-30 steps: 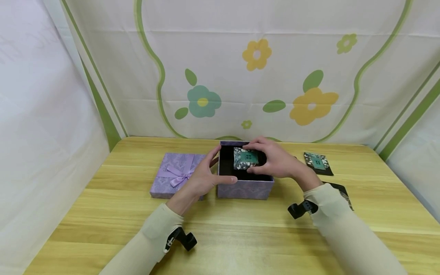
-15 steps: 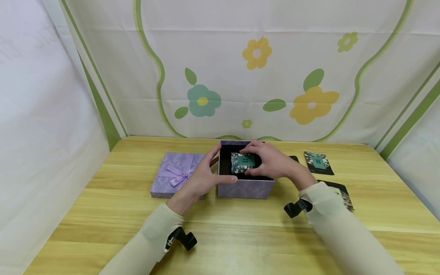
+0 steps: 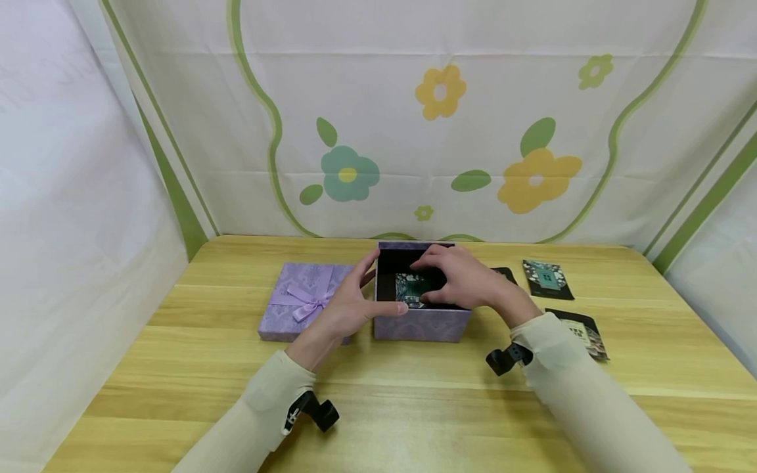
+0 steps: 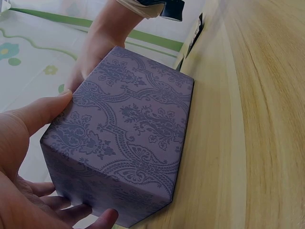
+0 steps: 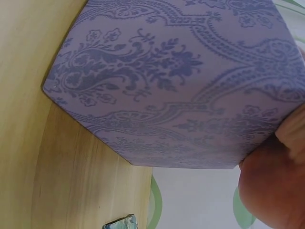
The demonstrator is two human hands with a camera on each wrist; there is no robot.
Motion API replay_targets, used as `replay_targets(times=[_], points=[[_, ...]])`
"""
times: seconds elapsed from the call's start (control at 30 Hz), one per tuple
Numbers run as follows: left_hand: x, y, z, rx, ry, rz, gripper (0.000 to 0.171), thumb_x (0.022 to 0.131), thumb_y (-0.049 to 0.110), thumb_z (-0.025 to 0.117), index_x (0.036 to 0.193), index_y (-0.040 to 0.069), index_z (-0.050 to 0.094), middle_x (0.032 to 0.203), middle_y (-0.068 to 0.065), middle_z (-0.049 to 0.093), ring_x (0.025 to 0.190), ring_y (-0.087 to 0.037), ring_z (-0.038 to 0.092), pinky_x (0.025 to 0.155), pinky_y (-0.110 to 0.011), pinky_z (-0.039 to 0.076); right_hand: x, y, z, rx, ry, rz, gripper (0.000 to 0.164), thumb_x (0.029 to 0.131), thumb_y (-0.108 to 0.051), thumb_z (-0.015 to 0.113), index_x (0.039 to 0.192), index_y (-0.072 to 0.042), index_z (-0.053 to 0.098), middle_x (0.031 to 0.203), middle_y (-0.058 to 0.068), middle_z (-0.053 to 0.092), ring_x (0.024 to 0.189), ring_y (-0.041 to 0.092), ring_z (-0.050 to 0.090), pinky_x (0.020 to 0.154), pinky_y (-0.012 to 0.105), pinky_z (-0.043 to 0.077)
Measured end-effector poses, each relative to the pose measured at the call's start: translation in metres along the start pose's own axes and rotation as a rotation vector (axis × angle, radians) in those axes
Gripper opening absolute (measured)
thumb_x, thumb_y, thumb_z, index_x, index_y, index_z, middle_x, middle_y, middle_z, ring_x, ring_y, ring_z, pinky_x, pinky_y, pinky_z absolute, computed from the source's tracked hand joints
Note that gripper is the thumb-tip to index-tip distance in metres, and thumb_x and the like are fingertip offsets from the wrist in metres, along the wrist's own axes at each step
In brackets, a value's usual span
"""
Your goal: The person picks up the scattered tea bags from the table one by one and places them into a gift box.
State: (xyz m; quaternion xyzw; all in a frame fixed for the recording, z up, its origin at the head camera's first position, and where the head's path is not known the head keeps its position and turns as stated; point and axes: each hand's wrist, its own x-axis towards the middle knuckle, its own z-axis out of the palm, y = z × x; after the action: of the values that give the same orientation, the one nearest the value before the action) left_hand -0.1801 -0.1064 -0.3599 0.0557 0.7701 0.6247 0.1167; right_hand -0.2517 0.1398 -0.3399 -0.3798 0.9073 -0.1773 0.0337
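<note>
Inside the open lilac gift box, a small patterned packet, seemingly light and best pinched by its edges, sits in the right hand's curled fingers; the left hand clasps the box's 9 o'clock wall, its bowed lid beside.

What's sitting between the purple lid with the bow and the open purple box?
In the head view, the left hand lies between the lid and the box, its thumb on the box's front edge.
</note>
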Motion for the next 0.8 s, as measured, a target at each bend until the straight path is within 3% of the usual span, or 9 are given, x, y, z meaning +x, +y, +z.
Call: replay_targets(times=[0.23,0.53,0.8], points=[[0.000,-0.002,-0.001,-0.003,-0.007,0.004,0.113,0.083,0.026,0.093,0.170,0.040,0.020,0.179,0.008,0.016,0.165,-0.029,0.022,0.126,-0.062,0.034,0.000,0.002,0.002,0.034,0.032,-0.020,0.051,0.090,-0.025,0.085,0.137,-0.008,0.072,0.135,0.010,0.068,0.128,0.035,0.063,0.112,0.060,0.046],[0.002,-0.003,0.000,0.003,0.007,0.003,0.116,0.081,0.028,0.094,0.170,0.039,0.021,0.178,0.010,0.017,0.165,-0.027,0.023,0.125,-0.060,0.036,-0.007,0.005,-0.001,0.239,0.135,0.009,0.048,0.091,-0.031,0.086,0.133,-0.013,0.072,0.129,0.007,0.072,0.121,0.031,0.067,0.107,0.057,0.052],[0.001,-0.003,0.000,0.015,0.005,0.006,0.117,0.081,0.028,0.094,0.170,0.038,0.019,0.178,0.010,0.016,0.165,-0.029,0.023,0.126,-0.061,0.035,-0.024,0.003,-0.010,0.235,0.187,0.043,0.052,0.092,-0.037,0.085,0.138,-0.019,0.070,0.136,0.003,0.070,0.132,0.029,0.063,0.114,0.058,0.048]])
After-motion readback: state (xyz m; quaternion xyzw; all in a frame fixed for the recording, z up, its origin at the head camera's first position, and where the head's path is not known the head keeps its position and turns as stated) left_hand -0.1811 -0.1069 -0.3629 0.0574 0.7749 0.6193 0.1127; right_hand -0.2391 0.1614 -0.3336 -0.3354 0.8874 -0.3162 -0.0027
